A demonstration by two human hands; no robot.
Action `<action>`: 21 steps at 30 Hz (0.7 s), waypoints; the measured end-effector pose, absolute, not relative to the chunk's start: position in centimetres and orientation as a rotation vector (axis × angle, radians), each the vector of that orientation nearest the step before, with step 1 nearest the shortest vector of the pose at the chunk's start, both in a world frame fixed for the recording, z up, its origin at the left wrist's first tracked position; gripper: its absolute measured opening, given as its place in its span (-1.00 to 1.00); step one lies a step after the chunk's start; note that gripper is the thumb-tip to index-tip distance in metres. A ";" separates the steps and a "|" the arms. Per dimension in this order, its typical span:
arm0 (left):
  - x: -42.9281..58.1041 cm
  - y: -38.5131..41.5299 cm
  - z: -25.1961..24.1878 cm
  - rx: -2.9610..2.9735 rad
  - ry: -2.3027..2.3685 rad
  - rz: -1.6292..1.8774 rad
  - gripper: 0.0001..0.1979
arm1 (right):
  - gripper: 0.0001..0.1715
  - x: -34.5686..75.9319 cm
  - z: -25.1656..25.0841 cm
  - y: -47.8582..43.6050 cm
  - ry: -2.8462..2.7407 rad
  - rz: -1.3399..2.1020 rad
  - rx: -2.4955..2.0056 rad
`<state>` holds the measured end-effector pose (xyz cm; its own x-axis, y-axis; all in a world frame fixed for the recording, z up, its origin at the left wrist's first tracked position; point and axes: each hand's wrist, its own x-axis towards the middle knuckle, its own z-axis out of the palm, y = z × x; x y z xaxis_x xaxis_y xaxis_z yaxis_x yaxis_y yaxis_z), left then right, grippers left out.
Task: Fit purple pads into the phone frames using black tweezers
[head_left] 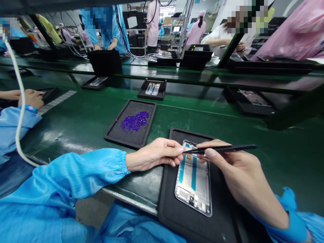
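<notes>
In my right hand [227, 165] is a pair of black tweezers [227, 147], its tips pointing left. My left hand [159, 152] is closed in a pinch at those tips; whatever sits between thumb and finger is too small to make out. Just below both hands lies a silver phone frame [202, 182] with blue strips, resting on a black foam tray [169, 202]. The hands cover part of the frame's upper end. Left of it, another black tray [113, 133] carries a heap of tiny purple pieces [135, 121].
Farther back, a small black tray [162, 92] holds another phone frame [152, 88]. A co-worker's hand [31, 98] works at the left, near a white cable [19, 118]. A green shelf rail [177, 77] crosses behind the green bench [76, 118]. One more tray [243, 106] stands at the right.
</notes>
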<state>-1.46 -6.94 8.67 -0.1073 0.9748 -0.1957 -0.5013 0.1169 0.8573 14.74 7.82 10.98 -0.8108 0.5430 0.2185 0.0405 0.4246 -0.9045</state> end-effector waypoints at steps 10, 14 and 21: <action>-1.4 -7.0 8.7 0.643 1.021 1.397 -0.57 | -0.75 14.7 11.6 7.4 -2.205 1.392 -0.482; -1.4 -6.9 8.6 0.672 1.039 1.392 -0.57 | -0.76 14.7 11.4 7.5 -2.193 1.395 -0.463; -1.2 -7.0 8.7 0.794 1.192 1.372 -0.56 | -0.65 14.2 11.1 8.5 -1.852 1.617 -0.636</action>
<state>-1.17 -7.00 8.72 -0.1761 0.9708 -0.1628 -0.2969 0.1053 0.9491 14.22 8.50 11.14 -0.7094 0.6941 0.1221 -0.0275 0.1458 -0.9889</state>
